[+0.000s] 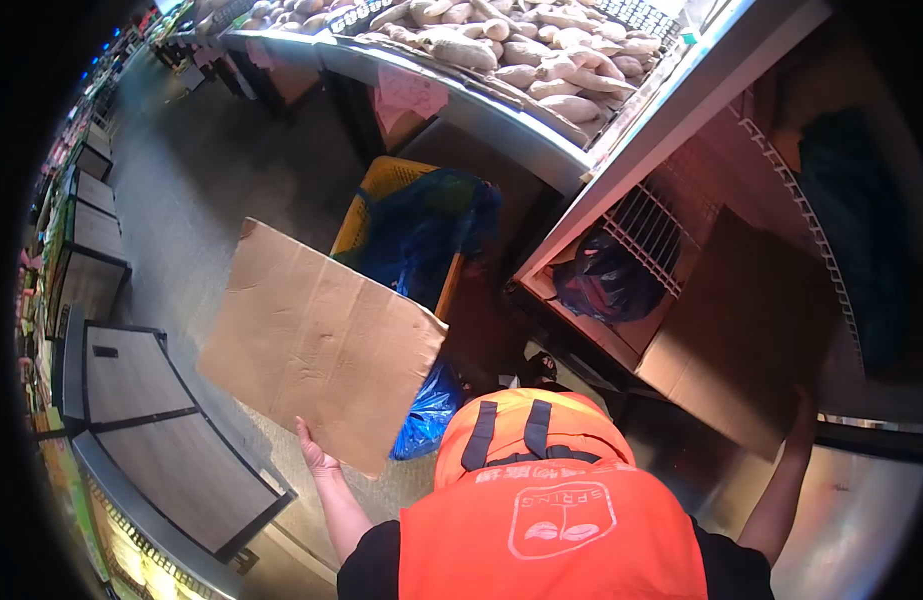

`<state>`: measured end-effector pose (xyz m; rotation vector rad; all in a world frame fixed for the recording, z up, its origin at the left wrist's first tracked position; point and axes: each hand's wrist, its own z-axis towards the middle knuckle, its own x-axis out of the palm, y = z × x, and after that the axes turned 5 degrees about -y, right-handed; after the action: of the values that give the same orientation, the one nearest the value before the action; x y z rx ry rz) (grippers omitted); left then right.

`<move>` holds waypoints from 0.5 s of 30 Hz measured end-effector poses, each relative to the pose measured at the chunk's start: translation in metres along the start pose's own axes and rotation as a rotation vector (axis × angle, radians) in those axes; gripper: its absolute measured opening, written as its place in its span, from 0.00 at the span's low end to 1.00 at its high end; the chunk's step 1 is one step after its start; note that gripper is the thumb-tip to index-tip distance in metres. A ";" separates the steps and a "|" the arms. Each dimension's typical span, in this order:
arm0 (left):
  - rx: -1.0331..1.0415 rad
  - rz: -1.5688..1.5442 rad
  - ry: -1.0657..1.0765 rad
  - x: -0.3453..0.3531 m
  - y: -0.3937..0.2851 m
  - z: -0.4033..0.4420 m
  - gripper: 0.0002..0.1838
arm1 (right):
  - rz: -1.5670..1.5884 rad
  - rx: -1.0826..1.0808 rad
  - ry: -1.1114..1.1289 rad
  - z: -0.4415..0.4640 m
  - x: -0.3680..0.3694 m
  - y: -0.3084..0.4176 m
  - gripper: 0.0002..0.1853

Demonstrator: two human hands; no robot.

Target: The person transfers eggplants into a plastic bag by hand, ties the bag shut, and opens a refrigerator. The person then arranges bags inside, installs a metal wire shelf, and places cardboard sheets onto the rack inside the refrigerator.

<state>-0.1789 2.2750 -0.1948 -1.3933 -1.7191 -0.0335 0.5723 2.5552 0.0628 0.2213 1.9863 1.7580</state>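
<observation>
At the left, my left hand (316, 452) grips the lower edge of a flat cardboard sheet (321, 340), with the thumb side showing. My right hand (803, 408) is at the edge of a second cardboard sheet (746, 330), which stands inside an open cabinet on the right; its fingers are dark and mostly hidden. Behind the left sheet is a yellow crate (389, 180) with blue plastic bags (431, 225). Another blue bag (426, 415) lies below it, near the orange vest.
Root vegetables (541, 60) fill a display stand at the top. The open cabinet holds a white wire rack (646, 235) and a dark bag (606, 280). Grey cabinets (146, 420) line the left side beside the floor aisle (181, 200).
</observation>
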 end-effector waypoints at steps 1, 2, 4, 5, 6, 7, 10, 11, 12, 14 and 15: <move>0.037 0.004 -0.026 -0.002 -0.009 -0.003 0.29 | -0.022 -0.087 0.017 0.004 0.014 0.020 0.27; 0.074 0.013 -0.054 -0.005 -0.019 -0.006 0.29 | -0.050 -0.144 0.027 0.014 0.020 0.028 0.27; 0.158 0.044 -0.106 -0.012 -0.039 -0.012 0.29 | -0.153 -0.209 0.063 0.033 0.030 0.041 0.26; 0.201 0.058 -0.121 -0.017 -0.046 -0.015 0.29 | -0.207 -0.238 0.077 0.044 0.033 0.046 0.26; 0.241 0.075 -0.135 -0.021 -0.052 -0.019 0.29 | -0.280 -0.252 0.100 0.053 0.035 0.051 0.26; 0.277 0.091 -0.146 -0.024 -0.055 -0.021 0.29 | -0.352 -0.266 0.120 0.061 0.036 0.054 0.25; 0.329 0.081 -0.165 -0.024 -0.059 -0.032 0.28 | -0.608 -0.285 0.198 0.078 0.032 0.063 0.25; 0.322 0.070 -0.147 -0.023 -0.055 -0.031 0.28 | -0.696 -0.283 0.230 0.079 0.025 0.066 0.25; 0.304 0.049 -0.187 -0.016 -0.052 -0.033 0.28 | -0.770 -0.275 0.251 0.081 0.017 0.070 0.24; 0.265 0.040 -0.182 -0.016 -0.042 -0.030 0.29 | -0.878 -0.245 0.234 0.087 0.002 0.073 0.24; 0.254 0.036 -0.182 -0.018 -0.039 -0.028 0.29 | -0.913 -0.205 0.171 0.100 -0.007 0.069 0.24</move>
<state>-0.1936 2.2320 -0.1704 -1.2678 -1.7754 0.3306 0.6102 2.6527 0.1254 -0.8021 1.5784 1.3504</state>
